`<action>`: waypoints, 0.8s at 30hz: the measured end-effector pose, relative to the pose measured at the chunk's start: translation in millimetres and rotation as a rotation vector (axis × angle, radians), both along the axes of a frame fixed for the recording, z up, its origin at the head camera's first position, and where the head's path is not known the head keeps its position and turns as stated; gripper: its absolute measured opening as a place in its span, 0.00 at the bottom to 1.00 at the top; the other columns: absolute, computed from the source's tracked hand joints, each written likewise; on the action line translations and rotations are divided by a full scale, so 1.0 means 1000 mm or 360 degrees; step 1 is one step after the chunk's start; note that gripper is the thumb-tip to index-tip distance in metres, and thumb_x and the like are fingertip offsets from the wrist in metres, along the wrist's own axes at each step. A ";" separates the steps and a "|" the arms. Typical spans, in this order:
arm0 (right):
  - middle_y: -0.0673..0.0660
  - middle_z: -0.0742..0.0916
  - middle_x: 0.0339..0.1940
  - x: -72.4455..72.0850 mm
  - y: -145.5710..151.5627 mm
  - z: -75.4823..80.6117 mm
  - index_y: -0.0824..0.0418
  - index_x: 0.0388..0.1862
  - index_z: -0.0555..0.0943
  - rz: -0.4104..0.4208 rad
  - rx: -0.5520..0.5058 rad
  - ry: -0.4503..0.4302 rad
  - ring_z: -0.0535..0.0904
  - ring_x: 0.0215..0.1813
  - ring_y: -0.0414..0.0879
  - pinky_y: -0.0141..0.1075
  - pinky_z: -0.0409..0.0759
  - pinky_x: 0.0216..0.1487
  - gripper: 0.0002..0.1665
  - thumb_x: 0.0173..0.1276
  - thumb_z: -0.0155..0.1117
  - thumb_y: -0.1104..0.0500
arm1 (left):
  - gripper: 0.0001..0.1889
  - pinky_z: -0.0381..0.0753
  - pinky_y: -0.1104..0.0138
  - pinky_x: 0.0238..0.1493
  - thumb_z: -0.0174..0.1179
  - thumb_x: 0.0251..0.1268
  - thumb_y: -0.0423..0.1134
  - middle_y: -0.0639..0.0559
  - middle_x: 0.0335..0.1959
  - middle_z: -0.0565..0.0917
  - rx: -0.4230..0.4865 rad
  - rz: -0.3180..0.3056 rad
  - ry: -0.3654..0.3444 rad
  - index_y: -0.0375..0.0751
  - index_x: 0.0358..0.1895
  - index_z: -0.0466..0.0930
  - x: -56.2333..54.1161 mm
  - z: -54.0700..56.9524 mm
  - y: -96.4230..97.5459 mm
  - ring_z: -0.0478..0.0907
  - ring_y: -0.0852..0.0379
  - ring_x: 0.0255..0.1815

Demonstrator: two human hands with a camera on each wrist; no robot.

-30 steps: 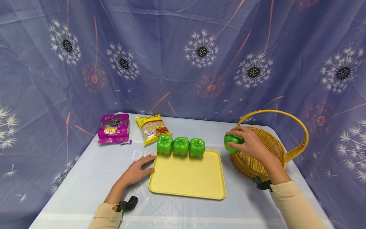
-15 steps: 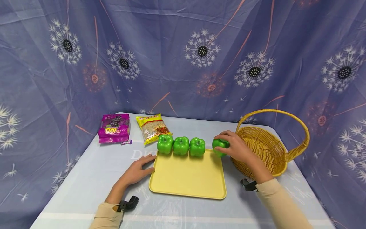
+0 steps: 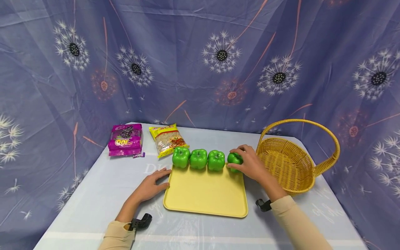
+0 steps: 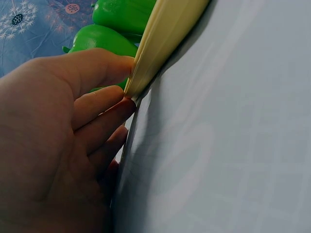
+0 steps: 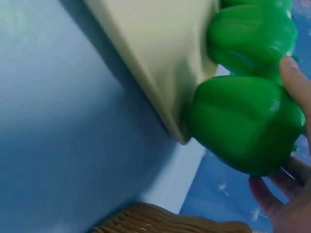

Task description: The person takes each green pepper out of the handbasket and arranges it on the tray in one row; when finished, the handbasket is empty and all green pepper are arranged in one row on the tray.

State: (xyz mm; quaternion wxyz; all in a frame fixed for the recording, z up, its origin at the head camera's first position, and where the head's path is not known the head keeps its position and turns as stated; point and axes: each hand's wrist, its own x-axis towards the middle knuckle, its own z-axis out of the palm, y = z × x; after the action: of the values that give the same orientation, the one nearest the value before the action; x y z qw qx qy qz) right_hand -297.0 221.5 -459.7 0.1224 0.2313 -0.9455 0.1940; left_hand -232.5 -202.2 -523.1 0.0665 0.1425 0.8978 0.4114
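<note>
My right hand (image 3: 250, 163) grips a green bell pepper (image 3: 233, 159) over the far right corner of the yellow tray (image 3: 204, 194). In the right wrist view that pepper (image 5: 243, 124) sits at the tray's corner, with the thumb on one side and fingertips on the other. Three more green bell peppers stand in a row along the far rim, the nearest neighbour (image 3: 216, 160) just left of the held one, then the middle pepper (image 3: 198, 159) and the left pepper (image 3: 181, 157). My left hand (image 3: 150, 186) rests at the tray's left edge, its extended fingertips and thumb touching the rim (image 4: 146, 53).
Right of the tray stands a woven basket (image 3: 285, 166) with a tall arched handle. A yellow food bag (image 3: 168, 140) lies behind the tray. Farther left is a purple bag (image 3: 125, 140) with a small purple packet (image 3: 139, 155) beside it. A patterned curtain hangs behind the table.
My right hand has carried the green bell pepper left from the basket's rim to the tray's far right corner. My left hand has stayed at the tray's edge.
</note>
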 end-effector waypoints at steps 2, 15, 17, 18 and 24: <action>0.55 0.74 0.53 -0.001 -0.003 -0.003 0.48 0.57 0.80 -0.0012 0.0033 0.0027 0.69 0.53 0.53 0.49 0.76 0.41 0.36 0.51 0.74 0.35 | 0.29 0.50 0.42 0.69 0.63 0.64 0.47 0.45 0.72 0.63 -0.0004 0.0005 0.0004 0.52 0.68 0.70 0.000 0.000 0.000 0.53 0.39 0.73; 0.54 0.70 0.66 0.000 0.008 0.003 0.46 0.67 0.71 0.0087 0.0105 -0.0203 0.62 0.65 0.52 0.49 0.76 0.45 0.43 0.51 0.73 0.44 | 0.28 0.51 0.42 0.69 0.63 0.64 0.45 0.43 0.72 0.63 -0.0009 0.0001 0.0033 0.50 0.68 0.71 0.000 0.004 0.001 0.54 0.39 0.73; 0.53 0.70 0.66 0.000 0.011 0.004 0.47 0.68 0.70 0.0097 0.0093 -0.0249 0.64 0.64 0.52 0.49 0.75 0.46 0.44 0.50 0.72 0.47 | 0.28 0.51 0.42 0.69 0.63 0.64 0.45 0.43 0.72 0.63 -0.0008 -0.0006 0.0032 0.50 0.68 0.71 -0.001 0.004 0.000 0.54 0.39 0.73; 0.53 0.71 0.65 -0.001 0.012 0.003 0.47 0.69 0.69 0.0098 0.0092 -0.0263 0.65 0.63 0.51 0.49 0.74 0.47 0.44 0.50 0.72 0.48 | 0.28 0.51 0.41 0.69 0.63 0.64 0.45 0.43 0.72 0.63 -0.0010 -0.0009 0.0031 0.50 0.68 0.71 -0.001 0.003 0.000 0.54 0.39 0.72; 0.52 0.73 0.62 0.001 0.011 0.002 0.47 0.68 0.70 0.0087 0.0051 -0.0270 0.69 0.59 0.50 0.49 0.74 0.50 0.42 0.53 0.72 0.48 | 0.28 0.52 0.42 0.69 0.63 0.64 0.45 0.43 0.72 0.63 0.0002 -0.0012 0.0026 0.50 0.68 0.71 0.000 0.001 0.000 0.55 0.39 0.72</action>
State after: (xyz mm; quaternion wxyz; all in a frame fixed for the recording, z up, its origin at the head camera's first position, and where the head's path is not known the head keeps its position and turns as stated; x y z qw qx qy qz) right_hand -295.7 232.0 -457.6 0.0329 0.2416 -0.9488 0.2009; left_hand -232.9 -201.8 -522.1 0.0605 0.1493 0.8975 0.4105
